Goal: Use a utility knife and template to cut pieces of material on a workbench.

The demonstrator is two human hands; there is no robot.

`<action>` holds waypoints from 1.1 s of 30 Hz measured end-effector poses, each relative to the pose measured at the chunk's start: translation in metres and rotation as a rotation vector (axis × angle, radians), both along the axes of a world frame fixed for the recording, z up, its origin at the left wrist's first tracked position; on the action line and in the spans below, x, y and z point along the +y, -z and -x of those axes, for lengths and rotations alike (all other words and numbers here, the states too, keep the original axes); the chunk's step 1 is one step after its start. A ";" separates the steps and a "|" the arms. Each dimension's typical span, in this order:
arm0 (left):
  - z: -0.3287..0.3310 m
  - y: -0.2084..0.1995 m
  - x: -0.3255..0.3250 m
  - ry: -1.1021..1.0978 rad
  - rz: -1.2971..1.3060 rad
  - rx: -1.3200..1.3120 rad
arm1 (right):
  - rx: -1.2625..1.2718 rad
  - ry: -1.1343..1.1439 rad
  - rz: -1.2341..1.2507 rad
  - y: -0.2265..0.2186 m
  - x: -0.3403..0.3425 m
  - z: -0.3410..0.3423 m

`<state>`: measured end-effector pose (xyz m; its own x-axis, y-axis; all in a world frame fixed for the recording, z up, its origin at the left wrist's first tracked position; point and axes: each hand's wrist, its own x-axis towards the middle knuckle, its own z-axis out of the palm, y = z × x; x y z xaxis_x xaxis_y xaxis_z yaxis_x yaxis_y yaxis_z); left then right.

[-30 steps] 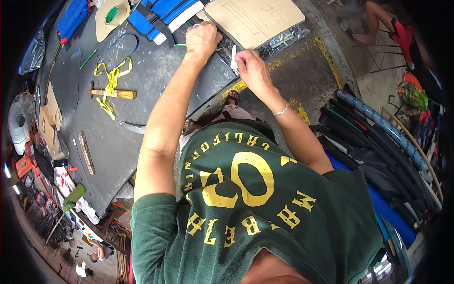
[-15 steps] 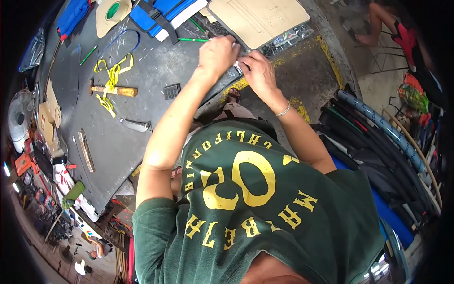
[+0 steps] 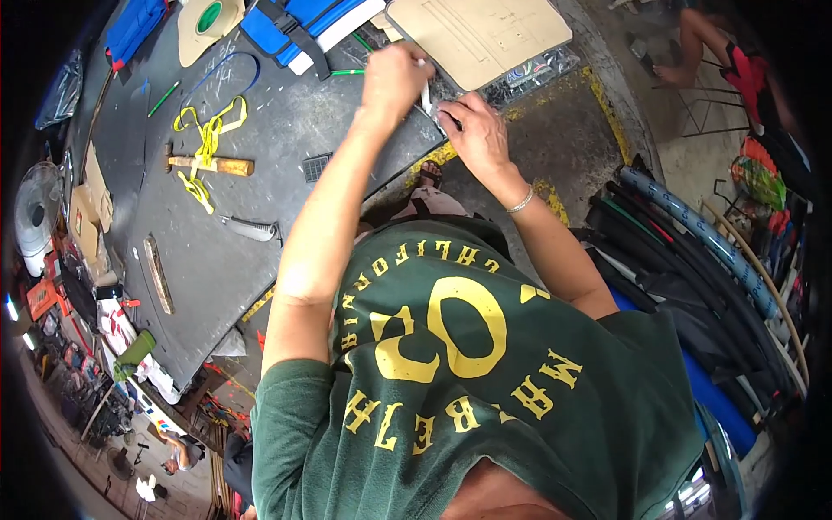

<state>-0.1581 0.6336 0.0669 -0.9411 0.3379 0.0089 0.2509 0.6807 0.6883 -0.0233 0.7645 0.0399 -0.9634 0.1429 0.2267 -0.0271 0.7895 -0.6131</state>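
a dark green shirt (image 3: 485,390) with yellow print fills the near part. past it, a grey-handled knife (image 3: 251,229) and a small black gridded block (image 3: 317,168) lie on the dark counter (image 3: 199,295). farther on, the right hand (image 3: 477,137) pinches the lower end of a narrow white strip (image 3: 425,95) by the counter's edge. the left hand (image 3: 392,87) curls near the strip's upper end; whether it grips, i cannot tell. beyond lies a tan board (image 3: 481,39).

Wooden-handled hammer (image 3: 232,165), crossed by a tangled yellow strap (image 3: 208,141); far left, pale round-caged fan (image 3: 36,208); right, long black rolls (image 3: 652,253).
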 end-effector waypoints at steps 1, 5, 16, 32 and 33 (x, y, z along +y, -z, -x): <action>0.009 -0.006 -0.003 -0.047 -0.016 -0.044 | -0.008 -0.011 -0.007 -0.001 0.001 0.001; 0.043 -0.003 -0.020 -0.138 -0.097 -0.107 | -0.003 -0.046 -0.033 -0.001 -0.001 0.008; 0.068 0.014 -0.054 0.071 0.429 0.238 | -0.071 -0.049 0.121 -0.013 -0.009 0.023; 0.038 0.017 -0.035 0.106 0.560 0.237 | -0.085 0.010 0.157 -0.016 -0.016 0.065; 0.036 0.017 -0.034 0.085 0.529 0.237 | -0.063 0.007 0.106 -0.015 -0.015 0.070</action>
<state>-0.1945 0.5998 0.0498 -0.9036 0.4276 0.0255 0.4250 0.8875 0.1784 -0.0931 0.7494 0.0551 -0.9742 0.1694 0.1491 0.0191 0.7201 -0.6936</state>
